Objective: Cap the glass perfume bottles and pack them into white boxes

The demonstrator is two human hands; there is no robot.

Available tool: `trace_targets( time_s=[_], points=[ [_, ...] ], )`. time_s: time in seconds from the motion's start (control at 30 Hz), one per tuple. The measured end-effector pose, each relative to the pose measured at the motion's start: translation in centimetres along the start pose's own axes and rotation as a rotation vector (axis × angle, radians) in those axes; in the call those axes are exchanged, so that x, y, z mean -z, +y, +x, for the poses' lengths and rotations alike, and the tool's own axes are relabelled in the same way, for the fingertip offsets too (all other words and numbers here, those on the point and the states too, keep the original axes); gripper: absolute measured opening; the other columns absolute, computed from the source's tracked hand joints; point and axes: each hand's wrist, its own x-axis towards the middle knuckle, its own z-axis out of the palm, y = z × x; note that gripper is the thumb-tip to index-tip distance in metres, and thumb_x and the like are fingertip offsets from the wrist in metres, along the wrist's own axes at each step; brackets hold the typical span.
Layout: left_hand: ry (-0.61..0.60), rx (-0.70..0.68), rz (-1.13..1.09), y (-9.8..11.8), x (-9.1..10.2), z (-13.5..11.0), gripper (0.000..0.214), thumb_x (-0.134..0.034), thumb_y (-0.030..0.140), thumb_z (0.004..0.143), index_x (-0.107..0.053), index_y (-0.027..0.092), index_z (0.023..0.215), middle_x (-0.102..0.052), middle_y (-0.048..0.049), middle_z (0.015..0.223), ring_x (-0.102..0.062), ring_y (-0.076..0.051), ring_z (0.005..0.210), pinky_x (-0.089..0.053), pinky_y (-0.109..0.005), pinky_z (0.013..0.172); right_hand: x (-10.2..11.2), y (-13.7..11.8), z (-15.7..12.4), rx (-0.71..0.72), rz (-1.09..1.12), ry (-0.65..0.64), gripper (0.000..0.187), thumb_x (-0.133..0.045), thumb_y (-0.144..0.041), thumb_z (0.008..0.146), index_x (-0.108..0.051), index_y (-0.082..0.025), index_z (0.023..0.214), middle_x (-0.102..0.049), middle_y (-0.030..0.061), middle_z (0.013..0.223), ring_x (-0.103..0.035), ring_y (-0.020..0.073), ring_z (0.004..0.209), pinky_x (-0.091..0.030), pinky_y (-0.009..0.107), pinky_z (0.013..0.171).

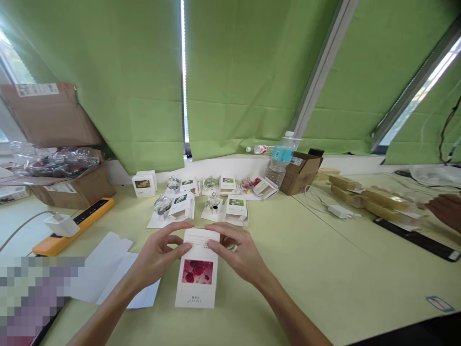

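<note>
Flat white carton (197, 269) with red flower print lies on desk (324, 274), under both hands. Left hand (158, 254) pinches top edge, grip narrow; right hand (239, 252) pinches same edge, narrow too, fold state hard to tell. Five glass bottles (162, 205) stand outside open white boxes (182, 205); none inside. Loose white sheets (108, 274) lie left.

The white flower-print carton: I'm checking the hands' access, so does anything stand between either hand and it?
Nothing visible does. The left hand and right hand already touch the upper end of the white flower-print carton, with no object between them and it.
</note>
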Motion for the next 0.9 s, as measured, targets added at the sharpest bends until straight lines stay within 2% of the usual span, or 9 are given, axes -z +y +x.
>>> trace_targets(
  time_s=[0.63,0.83,0.9],
  points=[
    [-0.022,-0.001,-0.08,-0.17,0.31,0.21,0.03,-0.064,0.035,0.083,-0.06,0.026,0.111,-0.061,-0.0052,0.112,-0.062,-0.019,0.085,-0.056,-0.031,0.066,-0.2,0.53,0.02,0.022,-0.003,0.004,0.022,-0.059,-0.031,0.089,-0.072,-0.025,0.105,-0.068,0.0057,0.104,-0.064,0.0176,0.085,-0.051,0.025,0.061],
    [-0.04,0.09,-0.221,0.43,0.7,0.26,0.036,-0.063,0.037,0.083,-0.057,0.024,0.115,-0.067,-0.0045,0.091,-0.066,-0.022,0.084,-0.055,-0.033,0.068,-0.32,0.77,-0.28,0.072,-0.073,0.006,0.029,-0.045,-0.026,0.095,-0.066,-0.023,0.115,-0.068,0.0064,0.099,-0.062,0.0171,0.08,-0.051,0.026,0.059],
    [-0.012,0.137,-0.241,0.76,0.79,0.22,0.035,-0.062,0.039,0.084,-0.056,0.024,0.115,-0.068,-0.0046,0.091,-0.067,-0.021,0.081,-0.055,-0.031,0.066,-0.39,0.88,-0.4,0.097,-0.116,0.023,0.03,-0.045,-0.023,0.094,-0.062,-0.024,0.119,-0.067,0.0066,0.099,-0.061,0.0165,0.077,-0.052,0.027,0.06]
  ],
)
